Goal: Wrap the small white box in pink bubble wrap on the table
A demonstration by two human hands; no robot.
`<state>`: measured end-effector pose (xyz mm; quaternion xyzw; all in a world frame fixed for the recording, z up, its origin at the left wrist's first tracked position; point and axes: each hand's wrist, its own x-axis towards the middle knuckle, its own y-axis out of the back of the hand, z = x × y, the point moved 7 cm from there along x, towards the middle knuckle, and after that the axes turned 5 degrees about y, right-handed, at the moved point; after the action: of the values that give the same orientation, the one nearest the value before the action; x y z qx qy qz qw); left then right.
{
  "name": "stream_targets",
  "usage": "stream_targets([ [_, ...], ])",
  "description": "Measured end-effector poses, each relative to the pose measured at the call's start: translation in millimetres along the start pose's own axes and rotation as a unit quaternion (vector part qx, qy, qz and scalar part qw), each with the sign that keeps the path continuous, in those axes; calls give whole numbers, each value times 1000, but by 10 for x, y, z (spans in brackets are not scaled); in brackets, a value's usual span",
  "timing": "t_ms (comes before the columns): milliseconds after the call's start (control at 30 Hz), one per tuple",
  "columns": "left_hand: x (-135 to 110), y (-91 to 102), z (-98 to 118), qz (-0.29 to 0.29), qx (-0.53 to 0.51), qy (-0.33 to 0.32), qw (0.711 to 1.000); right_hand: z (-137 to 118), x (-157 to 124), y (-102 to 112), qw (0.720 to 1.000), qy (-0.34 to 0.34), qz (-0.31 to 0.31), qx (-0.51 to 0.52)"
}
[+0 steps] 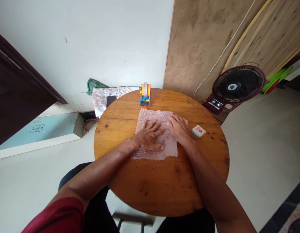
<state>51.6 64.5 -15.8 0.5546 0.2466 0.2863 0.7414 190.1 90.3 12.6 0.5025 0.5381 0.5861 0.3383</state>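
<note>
Clear bubble wrap in a flat, roughly rectangular sheet (168, 142) lies near the middle of the round, varnished wooden table (164, 187), and I have both bare hands on it. My left hand (150, 137) rests palm down across the middle of the sheet, fingers spread apart and clamped on nothing. My right hand (179, 128) lies over the sheet's right edge, palm down, its fingers loosely bent and the thumb held away from them; I cannot tell whether its fingertips press down.

Just to the right of that hand I see a small white box with red and black print (198, 132) on the tabletop. Beyond the wrap, near the table's far edge, stands an orange and blue tape dispenser (145, 97). Farther right, past the table, I see a dark red electric fan with a round black grille (237, 86).
</note>
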Motion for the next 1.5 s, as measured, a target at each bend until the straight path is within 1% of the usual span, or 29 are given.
stream_targets([
  [167, 4, -15, -15, 3, 1, 1, 1000, 53, -5, 114, 999, 0, 42, 5],
  [233, 6, -26, -22, 5, 3, 2, 1000, 142, -9, 193, 998, -13, 56, 7],
  [300, 8, -31, -29, 9, 7, 3, 1000, 284, -29, 276, 997, -42, 60, 12],
  [367, 9, -32, -36, 13, 10, 4, 1000, 445, -77, 345, 996, -73, 53, 23],
  [467, 10, -34, -40, 9, 9, 3, 1000, 634, -204, 392, 994, -99, 16, 34],
  [567, 9, -20, -35, 9, 6, 2, 1000, 752, -371, 382, 993, -115, -34, 14],
  [667, 7, -6, -33, 9, 0, 6, 1000, 832, -520, 344, 988, -143, -65, -6],
  [767, 3, 5, -25, 14, -6, 3, 1000, 890, -609, 312, 982, -176, -65, -7],
  [867, -2, 19, -20, 16, -7, 1, 1000, 907, -660, 365, 976, -213, -32, 23],
  [900, -2, 20, -22, 12, -8, 3, 1000, 879, -673, 408, 974, -219, -16, 57],
  [967, -2, 21, -20, -1, -11, 9, 1000, 729, -688, 522, 962, -212, 8, 172],
  [1033, -2, 23, -8, -6, -12, 9, 1000, 403, -666, 668, 935, -157, 10, 318],
  [1067, -3, 25, -2, -4, -11, 9, 1000, 203, -650, 748, 919, -131, 2, 371],
  [1133, -11, 28, 6, 7, -10, 10, 1000, -232, -591, 893, 895, -70, -16, 441],
  [1167, -19, 28, 5, 14, -10, 11, 1000, -463, -550, 921, 882, -31, -45, 468],
  [1200, -28, 27, 5, 21, -10, 11, 1000, -683, -511, 904, 872, 6, -92, 480],
  [1267, -50, 33, -7, 37, -9, 12, 999, -1044, -452, 783, 855, 95, -209, 465],
  [1300, -59, 36, -14, 43, -9, 12, 999, -1135, -417, 714, 853, 132, -241, 444],
  [1333, -64, 38, -19, 45, -10, 10, 999, -1169, -374, 638, 854, 158, -262, 421],
  [1367, -64, 38, -22, 44, -12, 6, 999, -1150, -323, 566, 860, 172, -268, 400],
  [1400, -58, 36, -27, 41, -16, 6, 999, -1101, -282, 485, 861, 175, -282, 386],
  [1433, -47, 28, -33, 33, -21, 8, 999, -1033, -255, 406, 856, 170, -300, 386],
  [1500, -14, 11, -47, 19, -29, 18, 999, -882, -227, 302, 844, 161, -317, 401],
])
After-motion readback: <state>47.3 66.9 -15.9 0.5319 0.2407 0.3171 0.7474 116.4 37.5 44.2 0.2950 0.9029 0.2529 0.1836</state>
